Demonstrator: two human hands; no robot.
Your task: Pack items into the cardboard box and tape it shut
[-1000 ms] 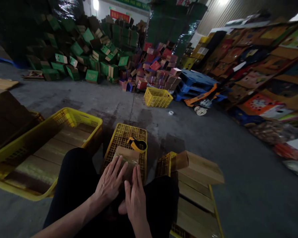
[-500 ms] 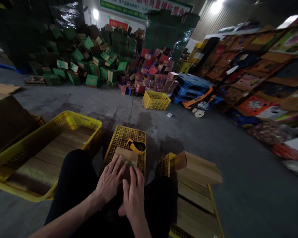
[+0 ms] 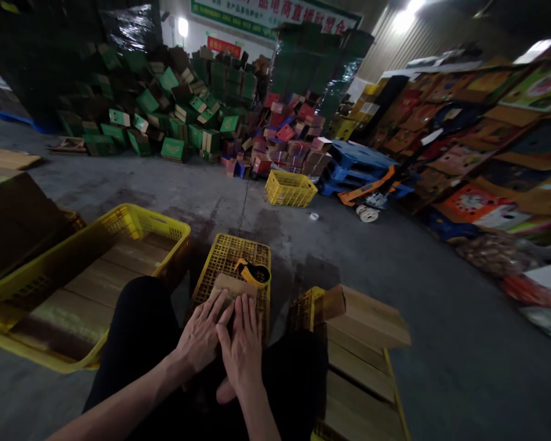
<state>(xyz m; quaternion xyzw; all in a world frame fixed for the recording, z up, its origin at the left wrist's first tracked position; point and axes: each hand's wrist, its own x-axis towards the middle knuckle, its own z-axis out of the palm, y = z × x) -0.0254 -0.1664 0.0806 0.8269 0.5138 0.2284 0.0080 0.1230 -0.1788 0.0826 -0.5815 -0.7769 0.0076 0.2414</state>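
My left hand [image 3: 201, 334] and my right hand [image 3: 241, 349] lie flat, fingers stretched out, side by side on a small brown cardboard box [image 3: 232, 285]. The box rests on an upturned yellow crate [image 3: 232, 257] between my knees, and my hands cover most of it. A yellow tape dispenser [image 3: 253, 273] sits on the crate just beyond the box, right of my fingertips. My legs in dark trousers [image 3: 138, 331] frame both hands.
A yellow crate [image 3: 133, 217] with flat cardboard stands at left. Stacked brown boxes [image 3: 367, 318] sit in a crate at right. Farther off are another yellow crate [image 3: 290, 188], blue pallets [image 3: 358, 158], piled green boxes [image 3: 165, 116] and a tape roll [image 3: 314, 216] on the concrete floor.
My right hand has slid left and forward until it lies against the left hand, both now covering more of the box. The camera tilted slightly.
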